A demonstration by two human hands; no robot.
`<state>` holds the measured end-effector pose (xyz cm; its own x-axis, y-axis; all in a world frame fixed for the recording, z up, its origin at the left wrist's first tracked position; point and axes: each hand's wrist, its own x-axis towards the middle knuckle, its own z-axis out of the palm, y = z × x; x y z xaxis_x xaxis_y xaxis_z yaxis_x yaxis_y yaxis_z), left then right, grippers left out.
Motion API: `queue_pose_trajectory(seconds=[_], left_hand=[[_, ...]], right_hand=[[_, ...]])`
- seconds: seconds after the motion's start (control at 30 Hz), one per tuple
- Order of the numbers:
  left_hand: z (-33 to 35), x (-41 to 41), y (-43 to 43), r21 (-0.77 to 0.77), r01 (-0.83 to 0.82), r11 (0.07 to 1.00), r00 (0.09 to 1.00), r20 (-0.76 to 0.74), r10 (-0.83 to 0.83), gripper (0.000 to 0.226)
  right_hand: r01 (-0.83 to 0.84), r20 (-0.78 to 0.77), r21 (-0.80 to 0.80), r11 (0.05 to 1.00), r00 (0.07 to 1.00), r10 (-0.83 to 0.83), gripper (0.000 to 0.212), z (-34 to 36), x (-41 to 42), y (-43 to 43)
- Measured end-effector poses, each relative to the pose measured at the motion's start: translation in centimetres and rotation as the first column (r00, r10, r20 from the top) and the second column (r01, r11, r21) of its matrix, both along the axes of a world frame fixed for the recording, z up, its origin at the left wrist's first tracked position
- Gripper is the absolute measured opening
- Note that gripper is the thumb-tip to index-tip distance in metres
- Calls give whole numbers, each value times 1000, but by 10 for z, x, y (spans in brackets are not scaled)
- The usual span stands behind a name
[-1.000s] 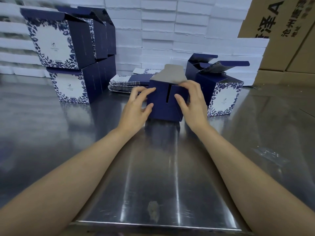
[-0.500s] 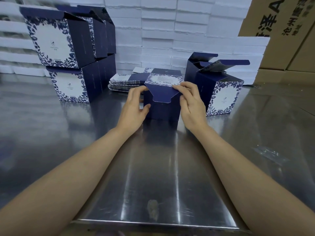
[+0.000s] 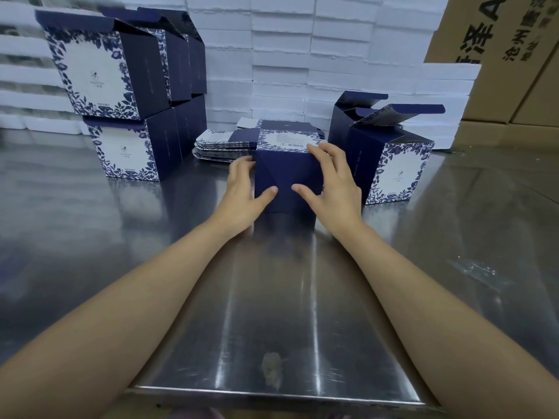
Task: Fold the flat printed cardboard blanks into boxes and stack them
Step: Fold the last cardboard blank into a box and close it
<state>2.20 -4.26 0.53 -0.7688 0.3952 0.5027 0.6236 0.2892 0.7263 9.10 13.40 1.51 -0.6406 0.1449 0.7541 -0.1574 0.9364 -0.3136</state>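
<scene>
Progress looks partway, judged from how things lie. At the centre of the frame you hold one box [image 3: 287, 182] upright on the steel table [image 3: 272, 313], its plain dark-blue face toward you and a white barcode panel on top. Your left hand [image 3: 242, 193] wraps its fingers round the box's left side, with the thumb pressed flat on the near face. Your right hand [image 3: 337, 182] lies over the upper right corner, fingers spread across the top edge, thumb pressing the near face close to the left thumb. The flaps under your thumbs seem to sit flush, so this face looks about finished. Whether the end against the table is shut I cannot tell.

What is done: a stack of folded boxes [image 3: 96, 71] in the upper left, two tiers high and several deep. Right of centre, just beside your right hand, stand two open-lidded boxes [image 3: 393, 158], formed but with their top flaps up; they likely need closing and stacking.

What is left: a pile of flat blanks [image 3: 223, 145] lies directly behind the held box, between the stack and the open pair, many sheets thick. You have the present box to finish and place, then that pile to work through.

White foam slabs [image 3: 287, 55] fill the back of the frame, and brown cartons [image 3: 499, 71] stand in the upper right.
</scene>
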Motion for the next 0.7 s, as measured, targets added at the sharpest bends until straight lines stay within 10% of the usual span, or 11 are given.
queue_pose_trajectory(seconds=[0.7], left_hand=[[-5, -5, 12, 112, -203, 973, 970, -114, 215, 58]], right_hand=[[128, -74, 59, 990, 990, -123, 44, 5, 2, -23]])
